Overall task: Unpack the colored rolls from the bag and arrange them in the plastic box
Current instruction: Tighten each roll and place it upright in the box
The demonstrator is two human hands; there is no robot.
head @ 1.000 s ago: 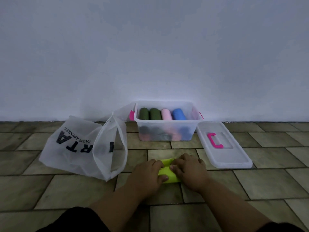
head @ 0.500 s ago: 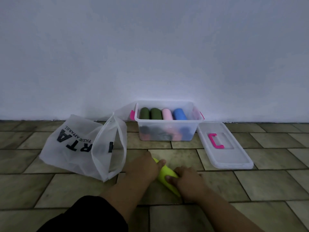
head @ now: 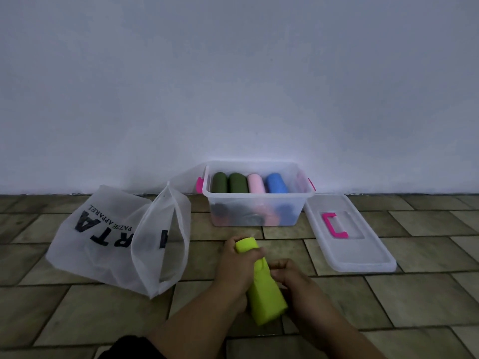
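A lime-yellow roll (head: 264,291) points away from me over the tiled floor, in front of the clear plastic box (head: 256,203). My left hand (head: 237,265) grips its far end, thumb across the top. My right hand (head: 295,282) curls round its right side near the middle. Inside the box lie two dark green rolls (head: 229,183), a pink roll (head: 256,183) and a blue roll (head: 276,183) side by side, with darker shapes under them. The translucent white bag (head: 114,237) with black lettering lies open to the left.
The box's clear lid (head: 347,234) with a pink handle lies flat on the floor right of the box. A white wall stands directly behind the box. Tiled floor stretches to both sides.
The roll lay crosswise under both hands on the floor; now it is turned lengthwise, pointing at the box, with the left hand at its far end and the right hand at its side.
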